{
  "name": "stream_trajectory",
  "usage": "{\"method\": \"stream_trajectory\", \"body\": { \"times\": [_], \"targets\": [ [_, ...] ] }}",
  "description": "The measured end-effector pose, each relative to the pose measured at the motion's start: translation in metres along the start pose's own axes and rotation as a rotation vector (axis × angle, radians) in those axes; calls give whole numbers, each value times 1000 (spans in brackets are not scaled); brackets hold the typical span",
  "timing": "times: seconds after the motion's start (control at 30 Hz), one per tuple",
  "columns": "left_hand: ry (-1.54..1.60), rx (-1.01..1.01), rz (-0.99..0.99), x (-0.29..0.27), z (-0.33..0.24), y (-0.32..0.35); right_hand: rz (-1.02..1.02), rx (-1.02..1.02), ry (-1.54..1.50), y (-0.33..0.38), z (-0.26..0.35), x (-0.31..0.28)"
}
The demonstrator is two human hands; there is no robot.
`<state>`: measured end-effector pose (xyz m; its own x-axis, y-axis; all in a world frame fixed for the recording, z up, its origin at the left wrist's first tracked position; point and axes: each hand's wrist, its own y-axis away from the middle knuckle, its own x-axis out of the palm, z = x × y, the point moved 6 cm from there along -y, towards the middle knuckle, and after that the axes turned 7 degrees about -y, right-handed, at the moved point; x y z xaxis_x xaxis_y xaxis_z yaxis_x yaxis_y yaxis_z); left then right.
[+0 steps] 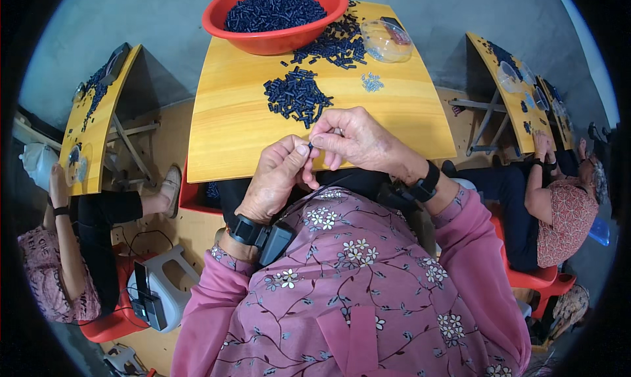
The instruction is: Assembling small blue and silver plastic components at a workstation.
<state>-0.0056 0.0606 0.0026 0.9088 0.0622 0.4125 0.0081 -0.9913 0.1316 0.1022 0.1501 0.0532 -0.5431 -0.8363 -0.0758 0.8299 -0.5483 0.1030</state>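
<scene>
My left hand (277,173) and my right hand (358,139) meet over the near edge of the yellow wooden table (227,124). Between the fingertips of both is one small dark cylindrical piece (310,146), mostly covered by the thumbs and fingers. Just beyond the hands lies a heap of similar dark blue-black pieces (297,96). To the right of that heap is a little pile of tiny silvery-grey parts (372,82), too small to tell their kind.
A red basin (276,43) full of dark pieces stands at the table's far left; more loose pieces (342,45) spill beside it. A clear plastic tub (388,42) sits far right. People work at side tables, left (98,140) and right (509,104). A grey-white stool (172,272) stands left.
</scene>
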Motion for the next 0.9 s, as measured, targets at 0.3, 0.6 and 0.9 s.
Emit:
{"method": "stream_trajectory", "body": {
  "times": [0.3,0.6,0.9],
  "targets": [
    [-642,260,-207,2,-20,4,-112,11,-56,4,-5,12],
    [-133,83,-95,-2,-11,0,-33,-109,-206,-1,-5,-6],
    [-358,170,-124,-2,-16,0,-23,-12,-213,-1,-5,2]
  ]
}}
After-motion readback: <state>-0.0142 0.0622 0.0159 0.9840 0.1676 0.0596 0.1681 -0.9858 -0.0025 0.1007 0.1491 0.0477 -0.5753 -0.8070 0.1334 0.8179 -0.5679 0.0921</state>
